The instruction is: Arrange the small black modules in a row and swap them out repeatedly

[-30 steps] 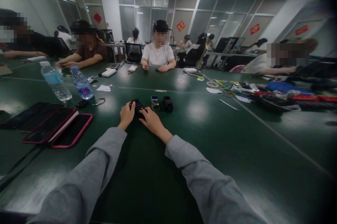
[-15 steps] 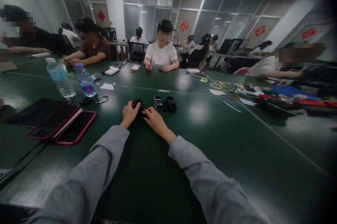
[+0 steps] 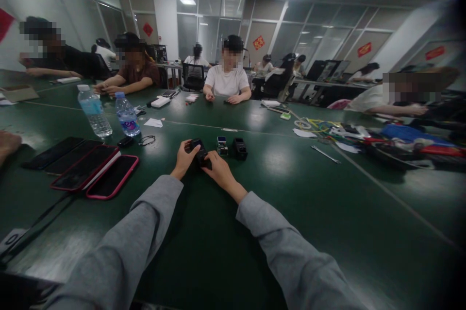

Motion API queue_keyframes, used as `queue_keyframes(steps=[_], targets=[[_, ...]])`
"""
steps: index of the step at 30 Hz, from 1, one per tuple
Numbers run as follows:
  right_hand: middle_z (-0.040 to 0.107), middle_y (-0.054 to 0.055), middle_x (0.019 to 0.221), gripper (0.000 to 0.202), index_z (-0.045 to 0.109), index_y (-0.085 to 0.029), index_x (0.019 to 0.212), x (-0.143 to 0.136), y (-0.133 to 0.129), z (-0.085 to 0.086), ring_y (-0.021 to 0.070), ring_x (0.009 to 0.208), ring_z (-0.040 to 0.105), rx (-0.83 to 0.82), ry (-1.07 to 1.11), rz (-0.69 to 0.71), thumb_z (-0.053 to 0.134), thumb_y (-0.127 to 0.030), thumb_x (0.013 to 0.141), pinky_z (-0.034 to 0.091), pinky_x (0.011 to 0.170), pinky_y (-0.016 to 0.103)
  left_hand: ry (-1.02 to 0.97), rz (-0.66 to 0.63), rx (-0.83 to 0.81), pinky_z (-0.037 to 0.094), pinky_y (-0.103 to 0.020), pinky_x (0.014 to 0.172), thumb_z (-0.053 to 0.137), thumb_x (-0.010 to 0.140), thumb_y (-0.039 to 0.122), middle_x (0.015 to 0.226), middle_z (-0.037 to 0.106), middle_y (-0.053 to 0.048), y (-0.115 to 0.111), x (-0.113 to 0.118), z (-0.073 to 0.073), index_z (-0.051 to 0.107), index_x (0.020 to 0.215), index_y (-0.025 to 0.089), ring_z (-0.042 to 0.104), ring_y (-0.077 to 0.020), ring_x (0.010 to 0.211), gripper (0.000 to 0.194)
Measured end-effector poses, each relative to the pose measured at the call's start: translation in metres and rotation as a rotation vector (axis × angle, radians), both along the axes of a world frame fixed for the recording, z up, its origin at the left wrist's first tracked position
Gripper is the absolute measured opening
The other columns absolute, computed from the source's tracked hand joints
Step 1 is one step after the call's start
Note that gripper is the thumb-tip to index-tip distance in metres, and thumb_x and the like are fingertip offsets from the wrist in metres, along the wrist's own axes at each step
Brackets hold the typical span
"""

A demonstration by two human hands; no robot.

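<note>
Between my two hands is a small black device point(image 3: 198, 151), partly covered by fingers. My left hand point(image 3: 185, 158) grips its left side, thumb on top. My right hand point(image 3: 219, 170) holds its lower right end with the fingertips. Just right of it, a small part with a screen and a bare circuit board point(image 3: 222, 146) stands on the green table point(image 3: 214, 242). Beside that part is a black open casing point(image 3: 240, 148). Fine details of the held device are too small to tell.
Several phones point(image 3: 112, 177) lie at the left, before two water bottles point(image 3: 127, 114) and a thin cable loop point(image 3: 147, 140). A wrench point(image 3: 325, 154) and tangled cables point(image 3: 309, 124) lie right. Another person's hand point(image 3: 9, 145) rests at the left edge. People sit across the table.
The view has shifted, so the scene sits slightly lower and further right. The black device is turned a little in my hands, which still hold it. Another person's hand shows more at the left.
</note>
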State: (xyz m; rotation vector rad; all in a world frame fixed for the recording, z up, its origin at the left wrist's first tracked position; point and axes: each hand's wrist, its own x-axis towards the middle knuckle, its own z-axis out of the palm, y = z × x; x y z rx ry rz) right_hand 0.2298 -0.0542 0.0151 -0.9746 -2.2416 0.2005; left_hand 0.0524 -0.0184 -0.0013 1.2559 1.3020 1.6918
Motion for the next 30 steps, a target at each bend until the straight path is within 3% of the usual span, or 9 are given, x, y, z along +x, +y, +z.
queue_keyframes(steps=[3,8,11,15,24,30], targets=[[0.057,0.009,0.113,0.047,0.048,-0.020,0.115,0.000,0.003,-0.004,0.0245,0.102,0.061,-0.122,0.143,-0.009,0.074,-0.037,0.079,0.050,0.089,0.041,-0.137,-0.041,-0.030,0.050,-0.039,0.097,0.079,0.071,0.033,0.120,0.062,-0.012,-0.003,0.002,0.005,0.056,0.114,0.018,0.061,-0.0216,0.112,0.051],[0.061,0.009,0.112,0.069,0.035,-0.020,0.132,0.000,0.016,-0.011,0.0217,0.106,0.062,-0.492,0.485,0.061,0.068,-0.054,0.081,0.047,0.098,0.042,-0.318,-0.165,-0.129,0.054,-0.037,0.090,0.082,0.068,0.026,0.123,0.062,-0.010,-0.006,0.000,0.010,0.057,0.119,0.020,0.066,-0.0195,0.102,0.057],[0.064,0.008,0.110,0.072,0.037,-0.020,0.132,0.001,0.024,-0.012,0.0203,0.108,0.062,-0.679,0.661,0.101,0.068,-0.057,0.079,0.045,0.102,0.041,-0.403,-0.241,-0.135,0.055,-0.035,0.087,0.083,0.065,0.022,0.125,0.061,-0.008,-0.006,0.002,0.009,0.057,0.123,0.023,0.067,-0.0181,0.098,0.064],[0.062,0.010,0.116,0.074,0.042,-0.019,0.131,0.002,0.026,-0.008,0.0216,0.111,0.061,-0.830,0.723,0.153,0.075,-0.053,0.074,0.048,0.100,0.040,-0.450,-0.327,-0.147,0.055,-0.035,0.088,0.085,0.063,0.020,0.128,0.059,-0.008,-0.008,0.009,0.007,0.056,0.127,0.026,0.065,-0.0194,0.103,0.070],[0.064,0.007,0.108,0.072,0.050,-0.020,0.129,0.006,0.029,-0.006,0.0197,0.105,0.061,-0.856,0.830,0.069,0.080,-0.046,0.068,0.049,0.097,0.038,-0.409,-0.493,-0.237,0.053,-0.037,0.093,0.083,0.069,0.027,0.127,0.061,-0.008,-0.015,0.013,0.013,0.052,0.132,0.028,0.066,-0.0190,0.102,0.070],[0.066,0.006,0.102,0.069,0.050,-0.020,0.127,0.006,0.027,-0.003,0.0201,0.102,0.063,-0.816,0.902,0.022,0.078,-0.045,0.069,0.049,0.096,0.038,-0.301,-0.541,-0.264,0.051,-0.044,0.099,0.082,0.071,0.025,0.118,0.065,-0.012,-0.014,0.011,0.015,0.049,0.133,0.021,0.066,-0.0220,0.104,0.070]])
